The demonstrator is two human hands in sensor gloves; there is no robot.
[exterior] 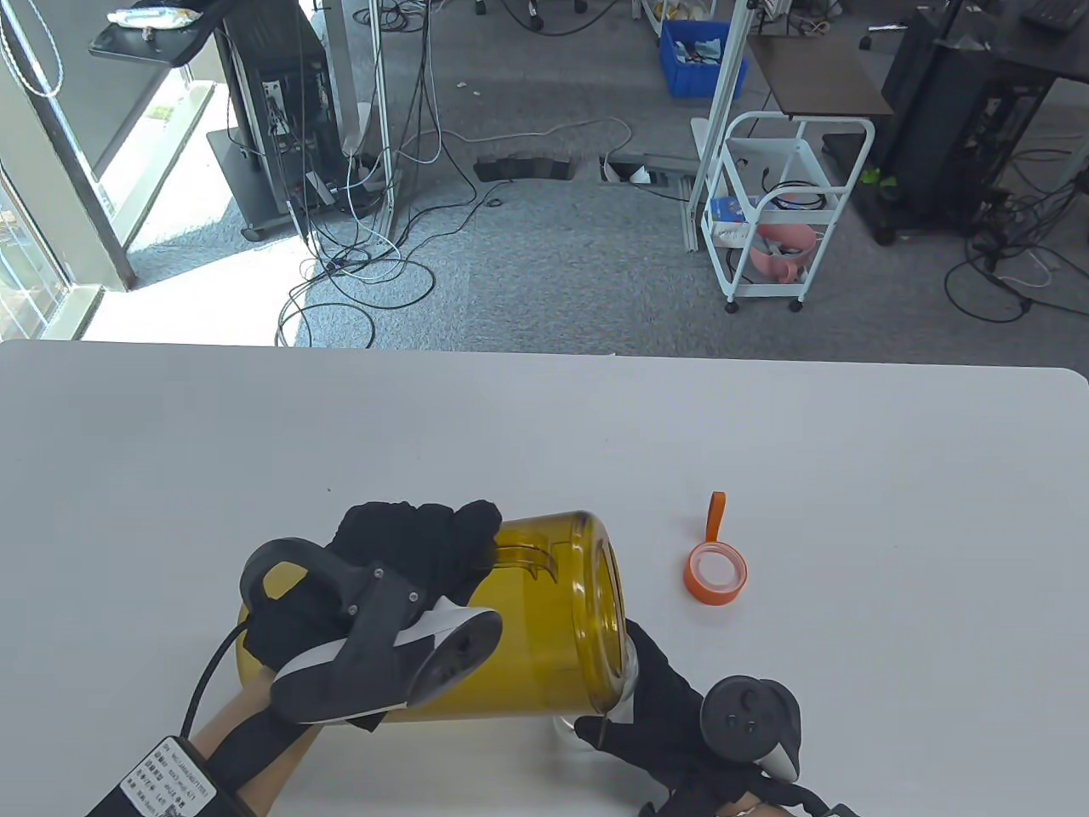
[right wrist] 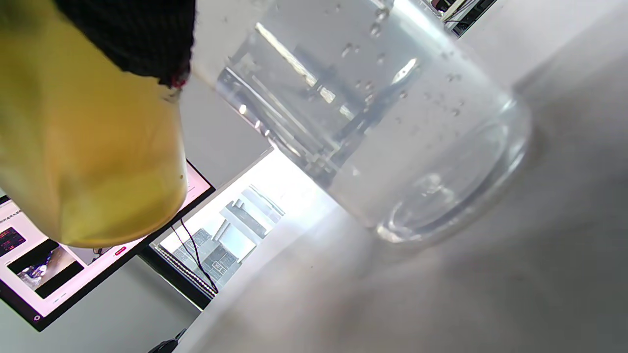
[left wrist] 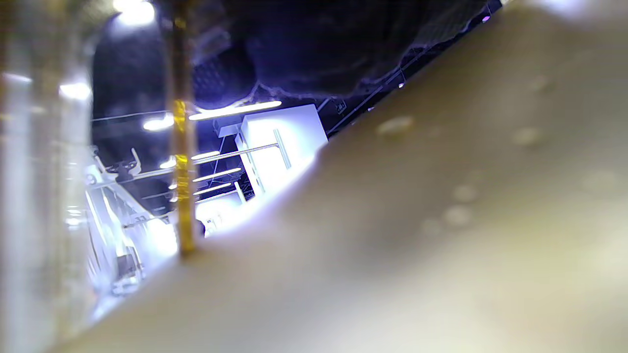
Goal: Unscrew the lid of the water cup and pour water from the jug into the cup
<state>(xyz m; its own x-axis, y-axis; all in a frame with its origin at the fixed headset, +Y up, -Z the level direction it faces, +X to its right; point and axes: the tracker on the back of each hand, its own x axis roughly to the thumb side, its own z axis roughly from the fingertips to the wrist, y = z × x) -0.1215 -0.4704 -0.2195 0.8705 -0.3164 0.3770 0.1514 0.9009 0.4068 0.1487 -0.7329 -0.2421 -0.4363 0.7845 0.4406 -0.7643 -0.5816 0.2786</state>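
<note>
The left hand [exterior: 400,579] is gripping the tipped jug [exterior: 544,630] over the cup [right wrist: 382,122], which the right hand [exterior: 681,723] is holding; tipping further is risking spill onto the table [exterior: 851,442].

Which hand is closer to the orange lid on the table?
Right. The right hand holds the cup just below the lid; the left hand grips the jug farther left.
</note>
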